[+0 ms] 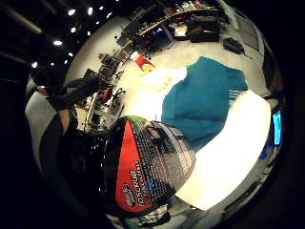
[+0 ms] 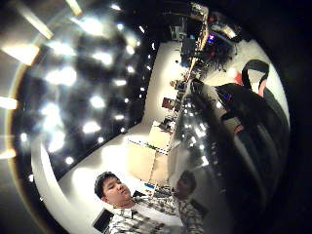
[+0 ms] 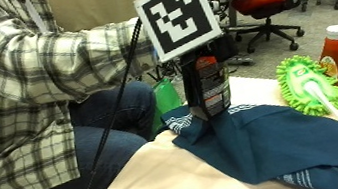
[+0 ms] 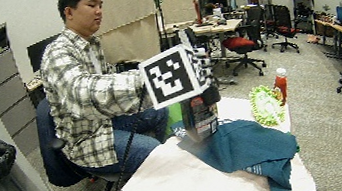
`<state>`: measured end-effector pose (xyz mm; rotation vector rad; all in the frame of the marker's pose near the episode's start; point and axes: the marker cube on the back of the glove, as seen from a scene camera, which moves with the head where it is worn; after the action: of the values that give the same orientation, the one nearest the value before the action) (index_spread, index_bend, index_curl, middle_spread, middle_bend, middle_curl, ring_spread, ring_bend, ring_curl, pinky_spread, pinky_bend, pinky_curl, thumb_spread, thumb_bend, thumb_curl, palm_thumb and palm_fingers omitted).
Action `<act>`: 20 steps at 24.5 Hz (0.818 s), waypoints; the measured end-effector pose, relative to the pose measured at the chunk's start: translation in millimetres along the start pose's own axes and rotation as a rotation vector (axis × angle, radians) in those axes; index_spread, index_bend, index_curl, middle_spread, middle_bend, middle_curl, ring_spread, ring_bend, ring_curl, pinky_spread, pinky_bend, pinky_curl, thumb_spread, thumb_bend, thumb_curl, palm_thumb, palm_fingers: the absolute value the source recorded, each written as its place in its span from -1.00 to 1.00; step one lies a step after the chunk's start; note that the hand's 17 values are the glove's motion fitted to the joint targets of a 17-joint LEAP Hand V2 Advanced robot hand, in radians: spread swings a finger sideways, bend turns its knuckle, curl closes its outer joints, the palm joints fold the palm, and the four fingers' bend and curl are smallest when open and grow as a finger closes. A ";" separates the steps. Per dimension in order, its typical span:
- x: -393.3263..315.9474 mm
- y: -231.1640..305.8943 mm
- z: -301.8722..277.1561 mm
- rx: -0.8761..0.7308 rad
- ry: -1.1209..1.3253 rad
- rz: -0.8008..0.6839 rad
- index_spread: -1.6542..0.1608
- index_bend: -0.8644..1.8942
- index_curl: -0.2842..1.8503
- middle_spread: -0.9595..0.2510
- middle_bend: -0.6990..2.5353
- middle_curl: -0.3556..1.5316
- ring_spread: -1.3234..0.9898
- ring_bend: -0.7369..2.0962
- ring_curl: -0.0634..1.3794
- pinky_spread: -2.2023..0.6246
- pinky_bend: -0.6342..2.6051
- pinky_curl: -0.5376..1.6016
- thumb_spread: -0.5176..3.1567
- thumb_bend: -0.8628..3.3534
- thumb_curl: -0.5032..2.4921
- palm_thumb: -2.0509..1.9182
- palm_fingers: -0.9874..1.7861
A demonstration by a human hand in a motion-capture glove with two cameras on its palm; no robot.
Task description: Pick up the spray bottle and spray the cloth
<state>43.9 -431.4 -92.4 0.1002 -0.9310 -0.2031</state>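
A dark spray bottle (image 3: pixel 210 88) with a red and black label stands upright over the near edge of the teal cloth (image 3: pixel 277 144). My gloved right hand (image 3: pixel 225 46) grips its upper part, largely hidden behind the marker. Whether the bottle's base touches the cloth I cannot tell. In the little finger side palm view the bottle (image 1: pixel 147 167) is close to the palm, with the cloth (image 1: pixel 205 102) spread on the white table (image 1: pixel 238 148) beyond it. The bottle's glossy dark side (image 2: pixel 219 146) fills much of the thumb side palm view.
A green fluffy duster (image 3: pixel 309 84) lies on the table's far side beside a red ketchup bottle (image 3: pixel 333 52). A green bottle (image 3: pixel 166 97) shows behind the table's edge near the person's knee. Office chairs and desks stand behind.
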 end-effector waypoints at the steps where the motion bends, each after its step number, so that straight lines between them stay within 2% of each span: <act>1: -3.6 -0.9 10.0 -0.022 -0.020 -0.014 0.59 -0.11 -0.18 0.35 -0.16 -0.05 -0.04 -0.05 -0.24 0.45 -0.38 -0.11 -0.64 -0.60 -0.14 0.56 0.67; 5: -5.1 -6.2 54.4 -0.095 -0.077 -0.041 0.59 -0.11 -0.18 0.35 -0.16 -0.05 -0.04 -0.05 -0.24 0.45 -0.38 -0.11 -0.64 -0.60 -0.14 0.56 0.67; 12: 5.7 -27.8 134.9 -0.092 -0.152 -0.038 0.59 -0.11 -0.18 0.35 -0.16 -0.05 -0.04 -0.05 -0.24 0.45 -0.38 -0.11 -0.63 -0.60 -0.14 0.56 0.66; 20: 25.2 -43.4 174.8 -0.096 -0.158 -0.021 0.59 -0.11 -0.17 0.36 -0.16 -0.05 -0.04 -0.06 -0.24 0.46 -0.38 -0.11 -0.63 -0.60 -0.13 0.56 0.65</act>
<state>-87.8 -478.9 23.8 0.0054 -1.0764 -0.2778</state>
